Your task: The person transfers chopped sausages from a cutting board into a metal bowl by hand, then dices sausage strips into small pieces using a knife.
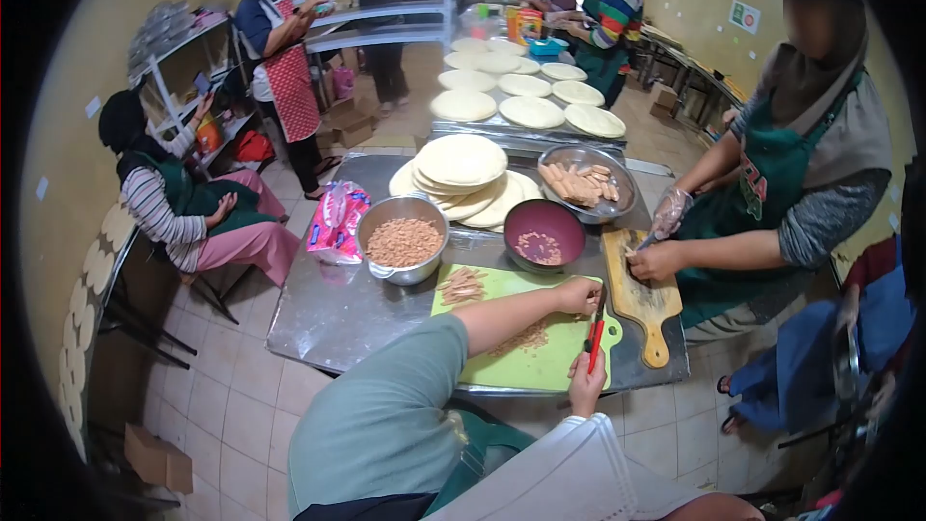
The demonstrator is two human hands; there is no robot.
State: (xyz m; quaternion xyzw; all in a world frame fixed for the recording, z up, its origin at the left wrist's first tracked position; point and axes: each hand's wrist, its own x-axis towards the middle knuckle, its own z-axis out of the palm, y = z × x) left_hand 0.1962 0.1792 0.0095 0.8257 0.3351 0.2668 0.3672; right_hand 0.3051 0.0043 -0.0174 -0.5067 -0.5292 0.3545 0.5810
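Note:
My right hand [586,381] grips the red handle of a knife [595,336], its blade pointing away from me. My left hand [579,296] is closed beside the blade, near its upper end; what its fingers hold is hidden. Both hands are over the right side of a light green cutting board [502,280]. Small chopped sausage pieces [526,340] lie on the board below my left forearm. A pile of sausage strips [463,285] rests at its upper left. Just beyond the board stands a purple bowl [545,217] with some diced pieces inside.
A metal pot [403,270] of diced sausage stands left, beside a pink tissue pack [338,217]. Round flat dough bases [461,160] are stacked behind. A metal bowl [629,195] holds whole sausages. At right, a co-worker's gloved hands work over a wooden board [641,299].

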